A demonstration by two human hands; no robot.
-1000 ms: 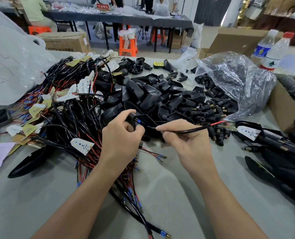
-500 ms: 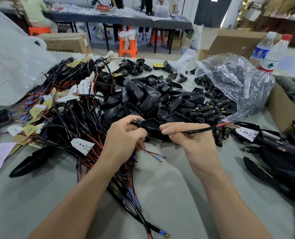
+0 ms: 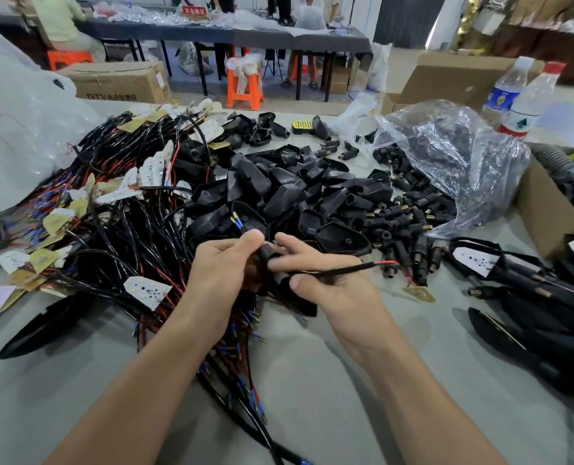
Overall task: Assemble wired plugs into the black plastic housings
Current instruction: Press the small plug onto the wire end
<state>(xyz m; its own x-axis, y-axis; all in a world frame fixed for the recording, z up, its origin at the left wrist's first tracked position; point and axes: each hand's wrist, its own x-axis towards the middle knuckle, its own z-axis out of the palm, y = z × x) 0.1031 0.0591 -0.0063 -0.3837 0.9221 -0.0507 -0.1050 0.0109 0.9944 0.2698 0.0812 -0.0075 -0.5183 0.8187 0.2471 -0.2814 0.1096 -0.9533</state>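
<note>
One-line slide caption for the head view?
Left hand grips a black housing, right hand pinches its wire, beside a heap of housings.

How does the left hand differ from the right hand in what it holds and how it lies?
The left hand grips a black plastic part with its thumb on top; the right hand pinches a black cable that runs off to the right. The left hand shows its back, its fingers hidden; the right hand's index finger lies nearly straight. Both touch the same black part.
</note>
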